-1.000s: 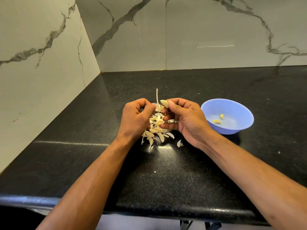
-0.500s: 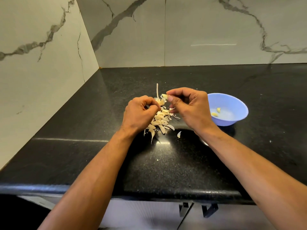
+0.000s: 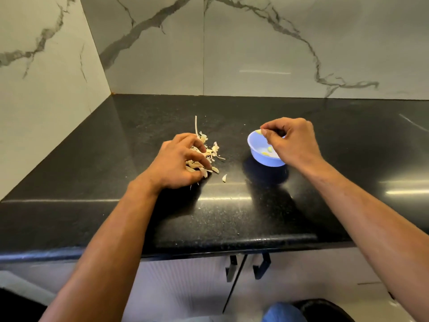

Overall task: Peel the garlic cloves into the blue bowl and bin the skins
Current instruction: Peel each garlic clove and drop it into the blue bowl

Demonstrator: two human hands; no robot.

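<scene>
From the head camera, looking down: the left hand [image 3: 178, 162] is resting on the pile of garlic skins [image 3: 210, 151] on the black counter [image 3: 232, 217], its fingers spread and loosely bent over the papery scraps, pressing on them rather than gripping any one piece. A thin dry stalk [image 3: 196, 125] is sticking up at the far edge of the pile, just beyond the fingertips. One loose skin fragment [image 3: 224, 178] is lying on its own, just beside the pile on the near right.

Over to the right, the right hand [image 3: 291, 141] is hovering over the blue bowl [image 3: 257, 156], covering its far and right rim. Thumb and forefinger are pinching together, and a pale peeled clove [image 3: 258, 131] is showing right at those fingertips above the bowl's far edge; whether the pinch is truly gripping it or merely touching it is hard to tell. Inside the bowl, peeled cloves [image 3: 268, 151] are sitting on the bottom. The bowl is standing well apart from the skin pile, with bare counter between them.

Behind it all, marble-veined wall panels [image 3: 255, 47] are meeting at the corner, and below the counter's front edge cabinet doors with dark handles [image 3: 262, 266] are showing.
</scene>
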